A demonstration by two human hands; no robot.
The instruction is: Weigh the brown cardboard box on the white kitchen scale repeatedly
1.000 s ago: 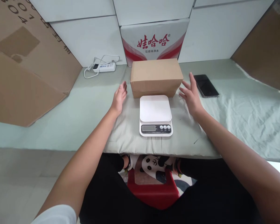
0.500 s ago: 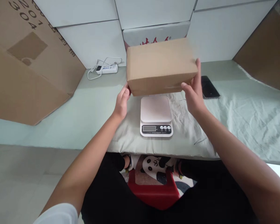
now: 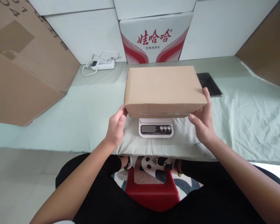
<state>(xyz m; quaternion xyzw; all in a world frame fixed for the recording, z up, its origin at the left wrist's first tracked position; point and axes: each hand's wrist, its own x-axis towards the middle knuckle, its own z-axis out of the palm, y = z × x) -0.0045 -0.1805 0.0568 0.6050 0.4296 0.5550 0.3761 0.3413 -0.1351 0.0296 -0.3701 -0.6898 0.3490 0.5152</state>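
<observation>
A closed brown cardboard box (image 3: 165,85) is held level between my two hands, over the white kitchen scale (image 3: 156,132). My left hand (image 3: 116,127) grips the box's near left corner, fingers partly hidden behind it. At the right end, my right hand (image 3: 204,119) has its thumb on the front face and fingers along the side. The box hides the scale's plate; only the front panel with a blank-looking display and round buttons shows. Whether the box rests its weight on the plate I cannot tell.
Behind stands a white carton with red lettering (image 3: 154,40). A white power strip with a cable (image 3: 104,64) lies back left, a black phone (image 3: 208,84) right of the box. Large brown cartons (image 3: 37,81) flank the green cloth (image 3: 95,124). A red stool (image 3: 152,194) is below.
Both hands have brought the box down and towards me, onto or just over the scale. The box now covers the scale's plate, and the carton behind is uncovered.
</observation>
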